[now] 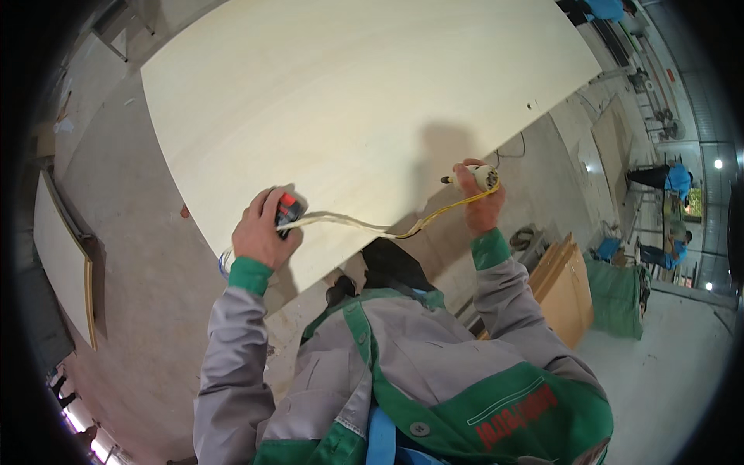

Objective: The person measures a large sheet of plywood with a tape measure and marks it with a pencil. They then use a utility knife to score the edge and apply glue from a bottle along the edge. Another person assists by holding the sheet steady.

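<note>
The head view shows a small black-and-red boxy device (290,208) clasped between the fingers and thumb of the left hand (262,230) over the near-left corner of a large pale flat board (349,101), and a white cylindrical piece (487,177) gripped in the right hand (482,211) at that board's near edge. Between the hands, a slack bundle of cream and yellow wires (341,221) snakes along above the near edge. Beyond the board's near edge, to the right, brown flat panels (570,291) lean beside a bulging green sack (612,298).
</note>
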